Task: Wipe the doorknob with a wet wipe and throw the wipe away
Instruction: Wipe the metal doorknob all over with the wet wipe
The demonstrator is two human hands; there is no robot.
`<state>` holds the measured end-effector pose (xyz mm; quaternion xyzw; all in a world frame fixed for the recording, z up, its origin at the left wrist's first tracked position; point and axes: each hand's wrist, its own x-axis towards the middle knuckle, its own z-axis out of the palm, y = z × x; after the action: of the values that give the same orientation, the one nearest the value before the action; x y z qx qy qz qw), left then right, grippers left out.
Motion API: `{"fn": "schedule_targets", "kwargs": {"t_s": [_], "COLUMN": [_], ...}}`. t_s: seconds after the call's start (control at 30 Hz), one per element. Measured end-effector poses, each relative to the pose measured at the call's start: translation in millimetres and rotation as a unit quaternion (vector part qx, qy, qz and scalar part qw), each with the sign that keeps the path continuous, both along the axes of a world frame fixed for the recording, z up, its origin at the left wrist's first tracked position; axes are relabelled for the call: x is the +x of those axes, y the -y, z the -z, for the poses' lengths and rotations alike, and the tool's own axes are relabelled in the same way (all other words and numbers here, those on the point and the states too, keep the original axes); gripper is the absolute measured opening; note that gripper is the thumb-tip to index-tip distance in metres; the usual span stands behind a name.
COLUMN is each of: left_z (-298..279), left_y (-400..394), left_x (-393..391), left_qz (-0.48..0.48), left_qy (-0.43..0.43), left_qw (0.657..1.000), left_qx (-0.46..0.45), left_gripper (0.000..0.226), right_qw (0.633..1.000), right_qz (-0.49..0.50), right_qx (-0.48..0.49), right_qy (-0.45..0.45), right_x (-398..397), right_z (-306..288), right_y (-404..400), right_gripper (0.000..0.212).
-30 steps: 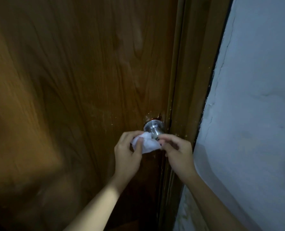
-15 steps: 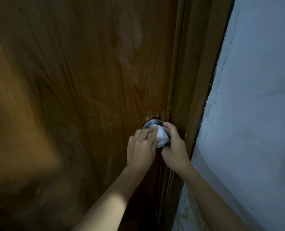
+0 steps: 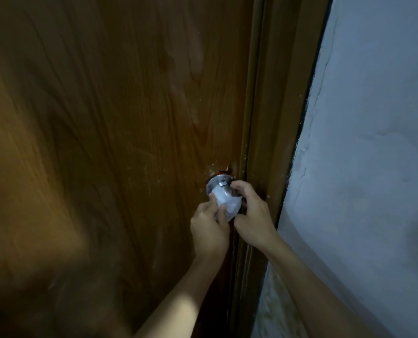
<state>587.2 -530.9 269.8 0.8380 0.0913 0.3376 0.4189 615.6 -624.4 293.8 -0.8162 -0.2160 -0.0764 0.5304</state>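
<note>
Most of the view is filled by a brown wood-grain door (image 3: 110, 132), seen in dim light. To its right a darker wooden door frame (image 3: 273, 118) is seen, and beyond that a pale, rough-plastered wall (image 3: 374, 142) with a crack along its edge. Two bare forearms are raised from the bottom of the view toward the door's right edge. The left hand (image 3: 209, 228) is curled below and left of the doorknob (image 3: 219, 185), its fingers closed onto the lower part of the white wet wipe (image 3: 228, 204). The right hand (image 3: 254, 215) is placed just beside it, on the frame side, with its fingers bent together over the wipe's upper right edge (the fingertips touch the knob's metal). The wipe is draped over the front of the silver knob, so that only the knob's upper rim and neck are left uncovered.
</note>
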Motion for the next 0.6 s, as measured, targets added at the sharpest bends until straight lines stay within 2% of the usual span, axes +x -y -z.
{"fn": "schedule_targets", "kwargs": {"t_s": [0.1, 0.2, 0.27, 0.33, 0.43, 0.5, 0.53, 0.6], "left_z": [-5.2, -15.4, -20.0, -20.7, -20.8, -19.9, -19.3, -19.6], "left_y": [-1.4, -3.4, -6.5, -9.7, -11.6, -11.1, -10.4, -8.4], "left_x": [2.5, 5.3, 5.5, 6.0, 4.4, 6.8, 8.7, 11.7], "left_qz": [0.04, 0.098, 0.114, 0.095, 0.06, 0.042, 0.034, 0.029], "left_qy": [-0.057, -0.151, -0.177, -0.149, -0.074, -0.048, -0.041, -0.054], "left_qw": [0.99, 0.941, 0.922, 0.947, 0.993, 0.992, 0.984, 0.98], "left_qx": [-0.125, -0.286, -0.324, -0.268, -0.069, 0.108, 0.168, 0.189], "left_gripper": [0.014, 0.016, 0.014, 0.011, 0.009, 0.015, 0.019, 0.023], "right_qw": [1.0, 1.0, 1.0, 1.0, 1.0, 1.0, 1.0, 1.0], "right_qz": [0.011, 0.012, 0.01, 0.008, 0.0, 0.002, 0.003, 0.006], "right_qx": [-0.007, -0.011, -0.013, -0.017, -0.011, -0.007, -0.008, -0.009], "right_qy": [0.002, -0.001, -0.005, -0.008, -0.007, -0.005, -0.006, -0.003], "right_x": [2.7, 4.3, 3.6, 3.6, 3.7, 4.2, 4.3, 5.2], "right_z": [2.9, 2.6, 1.6, 0.8, 0.0, -0.7, -0.5, 0.3], "right_y": [-0.8, -1.1, -0.5, 0.8, 1.8, 1.5, 1.4, 1.1], "right_gripper": [0.062, 0.064, 0.065, 0.063, 0.058, 0.055, 0.054, 0.052]}}
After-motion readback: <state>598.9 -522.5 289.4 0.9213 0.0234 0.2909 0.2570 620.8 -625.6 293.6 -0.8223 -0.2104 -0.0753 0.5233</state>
